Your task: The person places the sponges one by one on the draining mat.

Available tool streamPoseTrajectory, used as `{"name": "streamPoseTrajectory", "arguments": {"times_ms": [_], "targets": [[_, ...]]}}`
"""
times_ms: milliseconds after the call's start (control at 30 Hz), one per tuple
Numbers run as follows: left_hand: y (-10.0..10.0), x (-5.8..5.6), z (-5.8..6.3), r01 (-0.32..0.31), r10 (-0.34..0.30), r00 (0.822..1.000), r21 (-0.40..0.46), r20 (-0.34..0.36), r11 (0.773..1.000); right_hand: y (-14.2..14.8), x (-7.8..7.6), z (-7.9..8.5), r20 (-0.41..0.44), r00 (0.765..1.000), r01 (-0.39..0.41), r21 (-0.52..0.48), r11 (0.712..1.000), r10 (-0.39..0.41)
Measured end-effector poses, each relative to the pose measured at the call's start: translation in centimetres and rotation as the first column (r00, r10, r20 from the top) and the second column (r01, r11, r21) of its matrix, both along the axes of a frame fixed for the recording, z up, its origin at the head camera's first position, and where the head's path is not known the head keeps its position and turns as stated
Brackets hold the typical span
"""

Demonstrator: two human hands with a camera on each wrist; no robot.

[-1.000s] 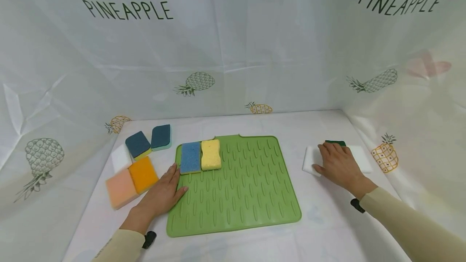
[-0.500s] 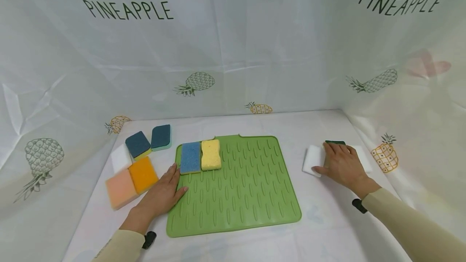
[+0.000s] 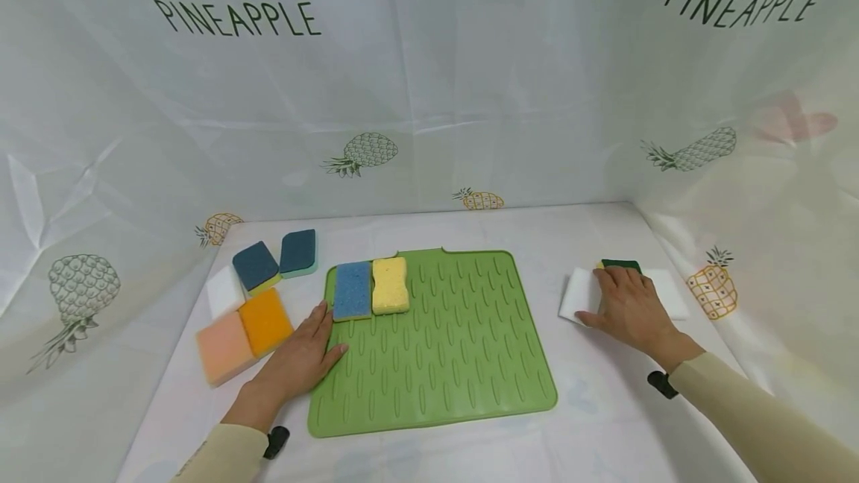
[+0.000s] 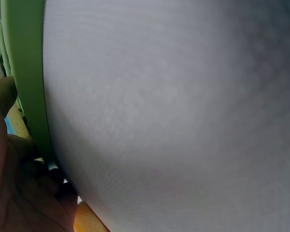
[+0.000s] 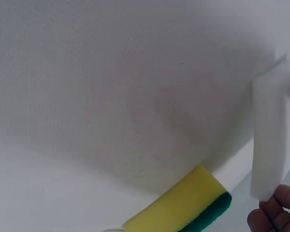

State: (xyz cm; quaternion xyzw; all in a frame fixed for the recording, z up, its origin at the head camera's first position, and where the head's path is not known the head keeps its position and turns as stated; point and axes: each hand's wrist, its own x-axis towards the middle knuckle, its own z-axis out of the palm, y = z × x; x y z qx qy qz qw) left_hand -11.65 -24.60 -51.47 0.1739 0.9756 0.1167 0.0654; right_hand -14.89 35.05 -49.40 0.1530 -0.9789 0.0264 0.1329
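My right hand (image 3: 629,308) pinches a white sponge (image 3: 579,295) between thumb and fingertips. In the right wrist view this white sponge (image 5: 269,140) stands tilted, gripped at its ends. Behind the fingertips lies a yellow sponge with a green scouring side (image 3: 622,264), partly hidden in the head view; its yellow side (image 5: 179,200) shows in the right wrist view. Another white sponge (image 3: 666,294) lies right of the hand. My left hand (image 3: 300,356) rests, fingers stretched, on the left edge of a green ridged mat (image 3: 443,364), beside a blue sponge (image 3: 352,291) on it.
A yellow scalloped sponge (image 3: 390,286) lies on the mat beside the blue one. At the left are an orange sponge (image 3: 265,323), a pink sponge (image 3: 224,349), a white sponge (image 3: 224,293) and two dark-blue-topped sponges (image 3: 255,264). A printed curtain (image 3: 429,80) stands behind.
My right hand has shifted slightly to the right and the white sponge under it has tilted, uncovering more of it. The left hand stays put.
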Motion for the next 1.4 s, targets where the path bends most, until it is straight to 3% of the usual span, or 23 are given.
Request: {"name": "streamPoseTrajectory", "arguments": {"times_ms": [400, 833, 1100, 1400], "targets": [[0.3, 0.1, 0.2, -0.007, 0.007, 1.0, 0.011, 0.018, 1.0, -0.1, -0.1, -0.8, -0.05, 0.997, -0.065, 0.0, 0.998, 0.065], [0.1, 0.0, -0.2, -0.009, 0.009, 1.0, 0.008, 0.013, 1.0, -2.0, -2.9, 0.4, -0.105, 0.982, -0.155, 0.025, 0.988, 0.156], [0.1, 0.0, 0.1, -0.015, 0.015, 1.0, 0.008, 0.022, 1.0, -6.6, -5.1, 1.4, -0.07, 0.982, -0.173, 0.005, 0.985, 0.173], [0.3, 0.2, 0.4, -0.012, 0.012, 1.0, 0.015, 0.027, 1.0, -14.7, -6.7, 2.5, 0.031, 0.955, -0.294, 0.013, 0.956, 0.294]]}}
